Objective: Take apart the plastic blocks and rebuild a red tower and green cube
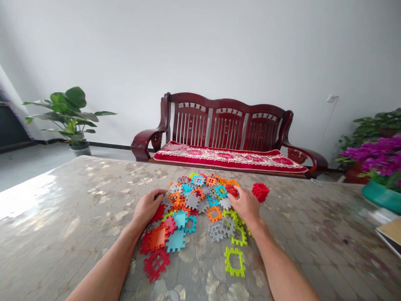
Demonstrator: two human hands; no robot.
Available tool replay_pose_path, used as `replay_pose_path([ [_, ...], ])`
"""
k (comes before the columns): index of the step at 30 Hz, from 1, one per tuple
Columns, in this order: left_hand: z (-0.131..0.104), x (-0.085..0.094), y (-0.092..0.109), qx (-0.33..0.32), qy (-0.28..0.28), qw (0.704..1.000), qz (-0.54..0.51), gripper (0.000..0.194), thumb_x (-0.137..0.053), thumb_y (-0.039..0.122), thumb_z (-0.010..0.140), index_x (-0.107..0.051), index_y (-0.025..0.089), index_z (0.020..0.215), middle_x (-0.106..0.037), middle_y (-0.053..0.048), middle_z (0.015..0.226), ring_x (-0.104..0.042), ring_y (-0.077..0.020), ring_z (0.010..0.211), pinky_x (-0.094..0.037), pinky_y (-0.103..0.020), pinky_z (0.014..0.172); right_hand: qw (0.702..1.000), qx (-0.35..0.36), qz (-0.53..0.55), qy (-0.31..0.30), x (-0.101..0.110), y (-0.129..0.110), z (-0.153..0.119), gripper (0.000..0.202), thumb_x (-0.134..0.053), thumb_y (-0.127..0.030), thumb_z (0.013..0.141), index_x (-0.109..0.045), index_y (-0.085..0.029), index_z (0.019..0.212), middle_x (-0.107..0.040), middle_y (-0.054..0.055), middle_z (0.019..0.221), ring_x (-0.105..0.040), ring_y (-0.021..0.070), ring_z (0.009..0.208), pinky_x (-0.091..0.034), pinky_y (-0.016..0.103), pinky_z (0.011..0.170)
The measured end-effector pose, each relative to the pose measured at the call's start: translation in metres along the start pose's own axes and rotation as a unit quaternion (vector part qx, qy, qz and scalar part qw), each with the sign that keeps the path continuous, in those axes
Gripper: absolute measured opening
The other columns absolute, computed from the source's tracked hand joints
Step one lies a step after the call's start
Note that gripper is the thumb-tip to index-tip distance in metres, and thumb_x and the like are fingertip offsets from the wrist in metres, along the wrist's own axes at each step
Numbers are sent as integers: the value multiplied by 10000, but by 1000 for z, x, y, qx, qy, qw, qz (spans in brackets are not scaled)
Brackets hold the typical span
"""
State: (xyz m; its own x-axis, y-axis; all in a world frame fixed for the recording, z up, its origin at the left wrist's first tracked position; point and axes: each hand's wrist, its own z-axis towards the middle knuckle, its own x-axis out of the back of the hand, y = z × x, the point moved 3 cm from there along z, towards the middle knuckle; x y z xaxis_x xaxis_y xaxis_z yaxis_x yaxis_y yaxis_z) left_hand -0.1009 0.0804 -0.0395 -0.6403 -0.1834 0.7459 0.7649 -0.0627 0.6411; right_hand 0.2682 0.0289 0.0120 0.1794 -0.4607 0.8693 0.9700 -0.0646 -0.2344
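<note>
A loose pile of coloured interlocking plastic tiles (192, 201) lies on the counter (313, 234), with blue, orange, grey, green and red pieces overlapping. The left hand (152, 203) is at the pile's left edge, its fingers bent inward, just beside a dark red tile (157, 213). The right hand (246, 202) is at the pile's right edge, thumb and fingers bent beside a red piece (232, 191). The fingertips are small and partly hidden, so I cannot tell whether either hand grips anything. Right of the pile, beyond the right hand, sits a red cluster (260, 192). On the near side of the pile lie a lime-green frame tile (234, 262), apart from the others, and a dark red window tile (156, 264). Behind the pile stands a wooden bench (227, 119) with a red patterned seat cover (230, 157); well to the pile's right are purple flowers (380, 154) in a teal pot (384, 197).
</note>
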Motion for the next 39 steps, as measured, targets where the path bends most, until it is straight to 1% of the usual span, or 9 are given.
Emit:
replay_pose_path([
  [5, 1, -1, -2, 3, -1, 1000, 0, 354, -452, 341, 857, -727, 275, 1069, -761, 1, 1068, -687, -211, 995, -495, -279, 861, 996, -47, -24, 78, 23, 30, 12, 422, -564, -461, 871, -675, -212, 1193, -723, 100, 1120, -612, 280, 1014, -425, 382, 877],
  [11, 0, 0, -1, -2, 1, 1000, 0, 359, -455, 359, 848, -735, 277, 1057, -768, 8, 1035, -696, -214, 971, -506, -272, 829, 983, -152, -54, 92, 45, 75, 20, 411, -559, -473, 868, -698, -244, 1180, -734, 128, 1068, -617, 296, 930, -416, 392, 798],
  [21, -2, 3, 5, -1, -3, 1000, 16, 354, -458, 338, 846, -738, 272, 1052, -768, 14, 1051, -696, -204, 974, -498, -258, 830, 976, -191, -73, 80, 33, 106, 20, 427, -561, -489, 858, -705, -251, 1182, -745, 139, 985, -621, 302, 887, -405, 396, 768],
  [24, -1, 3, 4, -1, 0, 1000, 14, 351, -462, 342, 844, -741, 274, 1047, -769, 13, 1049, -697, -206, 972, -500, -258, 826, 977, -161, -59, 124, 32, 105, 19, 408, -553, -448, 860, -706, -222, 1162, -734, 129, 1072, -606, 295, 924, -397, 394, 796],
  [27, -1, 3, 4, -4, 1, 1000, 9, 343, -469, 337, 838, -744, 276, 1035, -769, 15, 1049, -697, -206, 976, -500, -257, 833, 979, -100, -15, 177, 31, 92, 20, 362, -531, -396, 865, -713, -207, 1114, -724, 106, 1116, -591, 273, 957, -391, 384, 855],
  [29, -1, 3, 4, -3, 2, 1000, 8, 342, -471, 335, 836, -745, 274, 1031, -768, 13, 1053, -698, -208, 973, -501, -261, 832, 984, -50, 31, 167, 26, 74, 20, 320, -524, -374, 867, -728, -211, 1053, -738, 89, 1059, -596, 257, 947, -400, 371, 874],
  [32, -1, 3, 5, 1, 1, 1000, 11, 349, -465, 333, 841, -742, 270, 1045, -766, 10, 1059, -698, -209, 966, -499, -264, 825, 988, 26, 114, 96, 15, 34, 14, 232, -546, -336, 866, -743, -236, 937, -752, 52, 967, -615, 231, 942, -428, 346, 881],
  [36, -1, 2, 3, 5, -5, 1000, 15, 357, -456, 331, 849, -734, 271, 1065, -765, 12, 1057, -695, -201, 965, -491, -259, 822, 976, 135, 168, -37, 1, -26, -5, 132, -632, -233, 824, -744, -266, 888, -751, 13, 940, -619, 207, 952, -446, 340, 885],
  [39, 0, 0, 1, 5, -9, 1000, 9, 363, -450, 342, 855, -729, 270, 1076, -760, 8, 1076, -687, -205, 993, -489, -264, 833, 959, 209, 176, -75, -4, -60, -20, 273, -713, -238, 779, -722, -267, 1051, -722, 22, 1112, -585, 211, 1067, -427, 357, 967],
])
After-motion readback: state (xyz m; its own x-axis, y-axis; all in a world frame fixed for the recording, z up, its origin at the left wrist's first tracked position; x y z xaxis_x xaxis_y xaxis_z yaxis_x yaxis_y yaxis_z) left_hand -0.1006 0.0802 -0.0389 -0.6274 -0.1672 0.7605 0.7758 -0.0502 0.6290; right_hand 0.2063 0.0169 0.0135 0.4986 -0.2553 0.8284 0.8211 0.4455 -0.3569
